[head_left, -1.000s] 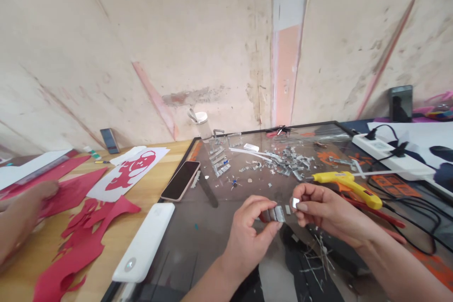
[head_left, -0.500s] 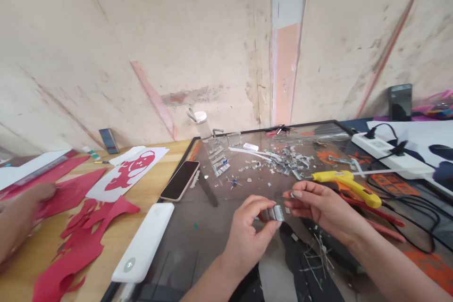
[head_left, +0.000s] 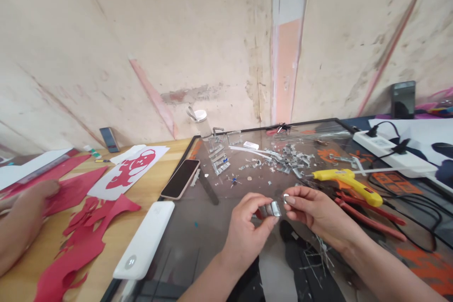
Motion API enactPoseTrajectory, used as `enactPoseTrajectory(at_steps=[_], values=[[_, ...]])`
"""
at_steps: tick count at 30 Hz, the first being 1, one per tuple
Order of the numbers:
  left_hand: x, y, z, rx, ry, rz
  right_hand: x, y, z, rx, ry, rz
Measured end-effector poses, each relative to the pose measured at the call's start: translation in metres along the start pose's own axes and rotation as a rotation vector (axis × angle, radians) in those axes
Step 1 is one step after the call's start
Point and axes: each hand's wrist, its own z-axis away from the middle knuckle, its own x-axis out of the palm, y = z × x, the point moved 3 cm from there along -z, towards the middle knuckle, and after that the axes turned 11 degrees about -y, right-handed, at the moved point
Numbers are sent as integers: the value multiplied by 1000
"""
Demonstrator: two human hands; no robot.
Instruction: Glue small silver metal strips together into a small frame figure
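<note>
Between the thumb and fingers of my left hand (head_left: 247,229) is a small silvery metal piece (head_left: 272,209) with ridged segments. Close by on the right, my right hand (head_left: 314,210) pinches a tiny pale, shiny piece (head_left: 286,198) at its fingertips. The two pieces are apart, with a narrow gap between them. Beyond the hands lies a pile of grey metal scraps (head_left: 292,160). Small model-like metal parts (head_left: 220,160) stand left of the pile, and a little blue-centred piece (head_left: 234,181) sits nearer to me.
A yellow glue gun (head_left: 348,181), red-handled pliers (head_left: 371,219) and a white power strip (head_left: 389,151) lie on the right. On the left are a phone (head_left: 181,178), a white power bank (head_left: 145,240), red paper cutouts (head_left: 74,255) and another person's hand (head_left: 35,203).
My right hand has lifted slightly and moved left, and its tiny piece shows more clearly. The metal piece in my left hand has tilted a little. The other person's hand has shifted slightly.
</note>
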Motion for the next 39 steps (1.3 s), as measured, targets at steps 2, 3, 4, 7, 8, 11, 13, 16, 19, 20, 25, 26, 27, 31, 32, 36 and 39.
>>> enactPoseTrajectory(at_steps=[2, 3, 4, 7, 8, 11, 13, 16, 19, 20, 25, 26, 27, 31, 32, 36, 39], values=[[0, 0, 0, 3, 5, -27, 1, 0, 2, 4, -20, 46], [0, 0, 1, 6, 6, -43, 1, 0, 3, 7, -28, 77], [0, 0, 1, 11, 4, -56, 1, 0, 3, 11, -37, 110], [1, -1, 1, 33, -7, -87, 1, 0, 4, 1, -51, 183], [2, -1, 1, 40, -11, -94, 2, -1, 4, -6, -52, 194], [3, -2, 2, 55, -17, -115, 3, -2, 3, -25, -44, 199], [3, -1, 2, 55, -22, -126, 4, -2, 3, -28, -43, 196], [3, -1, 2, 53, -27, -136, 5, -1, 3, -26, -55, 197], [3, 0, 2, 57, -27, -133, 5, 1, 3, -18, -61, 201], [3, 1, 2, 60, -27, -131, 4, 1, 3, -17, -63, 204], [3, 1, 2, 70, -29, -126, 4, 1, 3, -10, -72, 202], [3, 1, 2, 71, -30, -126, 4, 1, 3, -6, -74, 198], [3, 1, 2, 74, -32, -128, 4, 1, 3, -2, -76, 193], [3, 0, 3, 87, -35, -146, 4, 2, 2, 13, -79, 175], [3, 0, 3, 88, -35, -152, 4, 2, 2, 15, -80, 169], [3, -1, 3, 107, -33, -174, 4, 3, 2, 25, -105, 136], [3, -1, 3, 131, -30, -191, 5, 3, 2, 22, -125, 121]])
